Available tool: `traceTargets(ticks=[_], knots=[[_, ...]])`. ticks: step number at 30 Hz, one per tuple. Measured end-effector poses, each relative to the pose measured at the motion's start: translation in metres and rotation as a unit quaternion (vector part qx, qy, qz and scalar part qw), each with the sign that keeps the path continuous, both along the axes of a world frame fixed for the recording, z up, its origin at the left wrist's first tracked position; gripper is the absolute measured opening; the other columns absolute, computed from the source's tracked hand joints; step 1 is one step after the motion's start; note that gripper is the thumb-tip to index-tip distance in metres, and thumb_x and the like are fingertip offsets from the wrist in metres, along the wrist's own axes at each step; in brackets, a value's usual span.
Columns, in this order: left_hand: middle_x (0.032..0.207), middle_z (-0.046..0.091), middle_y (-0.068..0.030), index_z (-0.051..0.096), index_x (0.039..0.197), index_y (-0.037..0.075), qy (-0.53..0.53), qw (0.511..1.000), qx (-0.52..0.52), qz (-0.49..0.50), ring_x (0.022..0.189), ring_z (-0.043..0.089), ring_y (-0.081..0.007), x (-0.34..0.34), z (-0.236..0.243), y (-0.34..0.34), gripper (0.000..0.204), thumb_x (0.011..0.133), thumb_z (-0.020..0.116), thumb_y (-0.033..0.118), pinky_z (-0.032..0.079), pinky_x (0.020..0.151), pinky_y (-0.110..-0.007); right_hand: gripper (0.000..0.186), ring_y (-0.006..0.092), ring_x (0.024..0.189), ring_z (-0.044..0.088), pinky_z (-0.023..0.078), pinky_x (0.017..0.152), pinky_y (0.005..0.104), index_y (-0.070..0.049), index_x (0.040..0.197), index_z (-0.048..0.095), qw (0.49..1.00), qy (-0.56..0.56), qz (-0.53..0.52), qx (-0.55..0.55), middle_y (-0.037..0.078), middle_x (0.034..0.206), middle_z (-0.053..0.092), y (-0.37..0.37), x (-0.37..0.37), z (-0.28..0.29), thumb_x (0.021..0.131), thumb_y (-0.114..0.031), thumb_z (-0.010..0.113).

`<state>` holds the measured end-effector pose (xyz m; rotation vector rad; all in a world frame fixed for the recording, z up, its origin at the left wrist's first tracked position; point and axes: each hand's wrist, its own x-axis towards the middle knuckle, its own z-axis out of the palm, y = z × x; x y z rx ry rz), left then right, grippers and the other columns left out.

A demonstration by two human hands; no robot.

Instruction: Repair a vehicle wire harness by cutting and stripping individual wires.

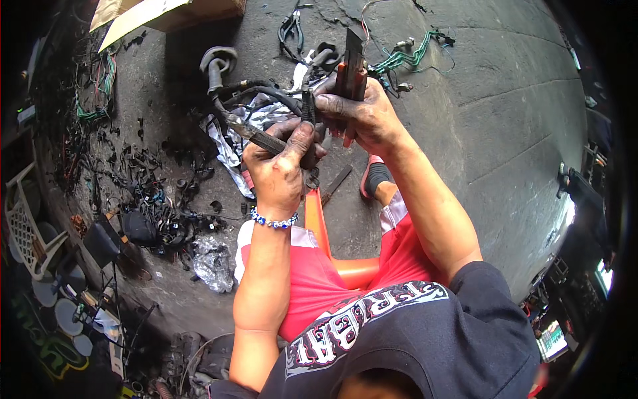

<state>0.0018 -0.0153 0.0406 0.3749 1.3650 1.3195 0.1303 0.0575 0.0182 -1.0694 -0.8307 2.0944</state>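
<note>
The left hand (278, 163) has its grip clenched round the harness (267, 141), held above the floor (512, 113), probably to steady it. The right hand (373, 114) grasps the knife (351, 81), which points forward beside the harness, perhaps to keep its edge clear of the other hand.

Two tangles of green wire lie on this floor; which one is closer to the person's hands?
The upper-right tangle, close beside the right hand. The other tangle lies farther away, at upper left near the cardboard box.
</note>
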Motion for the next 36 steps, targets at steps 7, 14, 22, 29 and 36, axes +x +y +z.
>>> traceTargets(ticks=[7, 14, 22, 29, 36], knots=[[0.066, 0.062, -0.006, 0.064, 0.076, -0.003, 0.119, 0.992, 0.015, -0.031, 0.055, 0.056, -0.0109, -0.001, -0.007, 0.001, 0.008, 0.073, 0.067, 0.003, 0.045, 0.051, -0.023, 0.012, 0.0055, 0.057, 0.048, 0.038, 0.052, 0.0208, 0.001, 0.08, 0.062, 0.996, -0.058, -0.009, 0.07, -0.001, 0.065, 0.056, -0.002, -0.003, 0.01, 0.075, -0.01, 0.065], [0.063, 0.062, -0.0056, 0.064, 0.075, -0.003, 0.232, 0.971, 0.044, -0.05, 0.056, 0.056, -0.0101, -0.001, -0.01, 0.004, 0.008, 0.07, 0.068, 0.002, 0.043, 0.053, -0.022, 0.012, 0.0031, 0.054, 0.04, 0.035, 0.048, 0.0227, -0.002, 0.064, 0.055, 0.965, -0.187, -0.001, 0.184, -0.005, 0.056, 0.049, -0.003, -0.004, 0.007, 0.072, -0.009, 0.06], [0.061, 0.06, -0.0027, 0.063, 0.075, -0.004, 0.212, 0.975, 0.029, -0.066, 0.053, 0.05, -0.0071, 0.0, -0.007, 0.003, 0.005, 0.075, 0.063, 0.001, 0.038, 0.049, -0.021, 0.014, 0.0051, 0.05, 0.036, 0.035, 0.045, 0.0265, 0.0, 0.061, 0.049, 0.921, -0.283, -0.004, 0.268, 0.004, 0.049, 0.04, -0.006, -0.007, 0.004, 0.069, -0.008, 0.057], [0.064, 0.06, -0.0026, 0.064, 0.079, -0.003, 0.12, 0.989, 0.06, -0.058, 0.056, 0.052, -0.0077, 0.0, -0.008, 0.006, 0.006, 0.076, 0.062, 0.002, 0.04, 0.052, -0.021, 0.013, 0.0044, 0.052, 0.04, 0.036, 0.048, 0.0251, 0.0, 0.061, 0.051, 0.93, -0.224, -0.034, 0.291, 0.002, 0.05, 0.043, -0.004, -0.004, 0.0, 0.072, -0.007, 0.055], [0.063, 0.058, -0.0006, 0.062, 0.077, -0.002, 0.228, 0.969, 0.076, -0.066, 0.057, 0.051, -0.0068, -0.007, -0.006, 0.016, 0.006, 0.078, 0.061, 0.004, 0.041, 0.053, -0.022, 0.011, 0.0056, 0.059, 0.045, 0.038, 0.052, 0.0239, 0.001, 0.076, 0.059, 0.986, -0.121, -0.064, 0.098, -0.002, 0.064, 0.053, 0.003, -0.01, 0.009, 0.074, -0.009, 0.061]])
